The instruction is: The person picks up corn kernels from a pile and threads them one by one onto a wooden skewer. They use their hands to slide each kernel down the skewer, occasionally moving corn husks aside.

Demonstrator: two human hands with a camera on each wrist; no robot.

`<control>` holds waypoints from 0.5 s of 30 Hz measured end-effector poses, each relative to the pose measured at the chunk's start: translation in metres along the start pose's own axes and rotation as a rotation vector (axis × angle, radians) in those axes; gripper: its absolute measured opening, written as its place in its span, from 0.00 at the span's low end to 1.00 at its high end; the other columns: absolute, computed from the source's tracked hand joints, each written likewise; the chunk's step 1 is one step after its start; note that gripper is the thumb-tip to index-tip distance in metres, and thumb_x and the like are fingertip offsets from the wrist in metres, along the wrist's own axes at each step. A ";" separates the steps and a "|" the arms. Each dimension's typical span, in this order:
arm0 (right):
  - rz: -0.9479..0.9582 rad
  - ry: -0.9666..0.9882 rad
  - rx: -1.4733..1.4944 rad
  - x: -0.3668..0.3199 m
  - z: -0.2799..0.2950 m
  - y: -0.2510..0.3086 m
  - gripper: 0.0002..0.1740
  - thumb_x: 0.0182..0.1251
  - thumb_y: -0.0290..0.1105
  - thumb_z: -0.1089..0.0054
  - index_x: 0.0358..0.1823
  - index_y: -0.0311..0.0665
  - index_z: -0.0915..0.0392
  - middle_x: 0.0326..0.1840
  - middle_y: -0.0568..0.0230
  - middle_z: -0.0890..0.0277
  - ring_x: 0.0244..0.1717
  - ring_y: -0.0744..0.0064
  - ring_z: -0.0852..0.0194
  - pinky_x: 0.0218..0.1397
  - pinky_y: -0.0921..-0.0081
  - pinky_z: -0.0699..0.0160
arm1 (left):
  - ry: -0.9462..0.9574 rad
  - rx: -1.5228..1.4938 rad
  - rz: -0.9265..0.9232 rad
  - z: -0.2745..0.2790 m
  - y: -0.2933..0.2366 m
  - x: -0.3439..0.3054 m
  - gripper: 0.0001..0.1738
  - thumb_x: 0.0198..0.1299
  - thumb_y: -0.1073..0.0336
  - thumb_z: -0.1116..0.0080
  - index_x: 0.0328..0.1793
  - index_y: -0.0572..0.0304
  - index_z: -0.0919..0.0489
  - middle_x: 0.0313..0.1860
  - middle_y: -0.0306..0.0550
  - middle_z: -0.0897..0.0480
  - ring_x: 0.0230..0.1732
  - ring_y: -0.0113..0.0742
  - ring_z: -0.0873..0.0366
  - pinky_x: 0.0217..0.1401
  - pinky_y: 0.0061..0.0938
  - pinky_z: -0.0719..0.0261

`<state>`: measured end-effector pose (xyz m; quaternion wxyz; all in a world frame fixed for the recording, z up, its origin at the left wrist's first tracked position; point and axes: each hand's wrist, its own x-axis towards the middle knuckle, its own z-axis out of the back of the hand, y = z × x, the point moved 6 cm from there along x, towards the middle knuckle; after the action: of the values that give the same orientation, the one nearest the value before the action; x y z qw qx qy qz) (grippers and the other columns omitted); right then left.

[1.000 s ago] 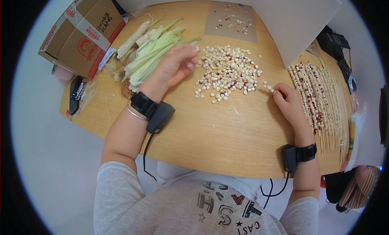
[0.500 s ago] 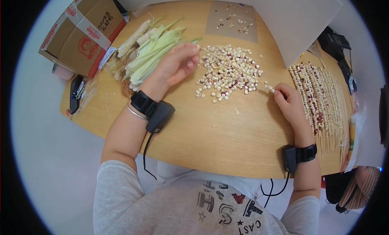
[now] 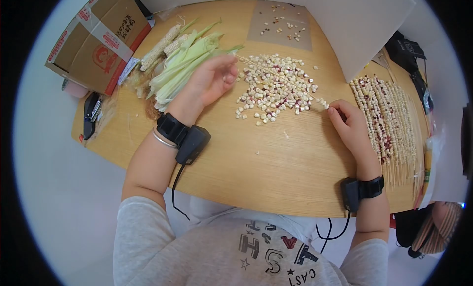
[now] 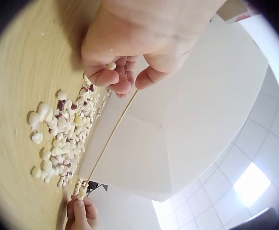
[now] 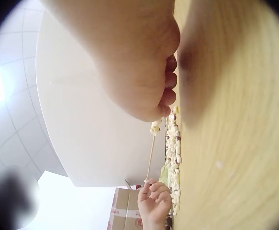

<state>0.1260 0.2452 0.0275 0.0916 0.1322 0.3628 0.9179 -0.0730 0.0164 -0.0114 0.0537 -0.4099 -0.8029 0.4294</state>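
Note:
A thin wooden skewer [image 3: 284, 78] slants across above a pile of white and dark red corn kernels [image 3: 273, 91]. My right hand [image 3: 351, 124] grips its near end, where several threaded kernels [image 3: 322, 102] show beside the fingertips. At the far end, my left hand [image 3: 213, 80] has thumb and fingertips right at the skewer's tip. A loose corn kernel [image 4: 111, 66] is held in the left hand's curled fingers in the left wrist view. The right wrist view shows the threaded kernels just past the right hand, whose inner side is hidden.
Rows of filled corn skewers [image 3: 387, 123] lie at the right. Green husks [image 3: 185, 71] and bare-looking cobs [image 3: 162, 48] lie left of the pile, near a cardboard box [image 3: 101, 42] and a stapler [image 3: 90, 116]. A grey sheet [image 3: 256, 32] with scattered kernels lies behind; a white panel [image 3: 364, 30] stands right.
The left hand's fingertips have shifted slightly left at the skewer's tip. The right hand keeps its grip and has moved only slightly left.

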 end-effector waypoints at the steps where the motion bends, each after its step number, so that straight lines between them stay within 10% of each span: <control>1: 0.001 0.001 -0.016 -0.001 -0.001 0.000 0.10 0.62 0.32 0.46 0.35 0.30 0.25 0.22 0.58 0.28 0.23 0.73 0.33 0.29 0.78 0.34 | 0.017 0.023 0.007 0.000 0.000 0.000 0.09 0.60 0.65 0.48 0.39 0.66 0.26 0.24 0.42 0.25 0.22 0.27 0.32 0.23 0.16 0.32; 15: 0.047 -0.040 -0.006 0.000 0.001 0.001 0.08 0.61 0.29 0.44 0.36 0.30 0.24 0.25 0.59 0.26 0.25 0.73 0.32 0.30 0.78 0.32 | 0.019 0.008 -0.032 -0.007 -0.004 -0.004 0.13 0.61 0.65 0.50 0.45 0.69 0.25 0.23 0.43 0.23 0.21 0.27 0.33 0.22 0.17 0.35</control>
<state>0.1263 0.2451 0.0285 0.0775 0.1589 0.3549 0.9180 -0.0692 0.0171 -0.0031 0.0700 -0.4008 -0.8071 0.4279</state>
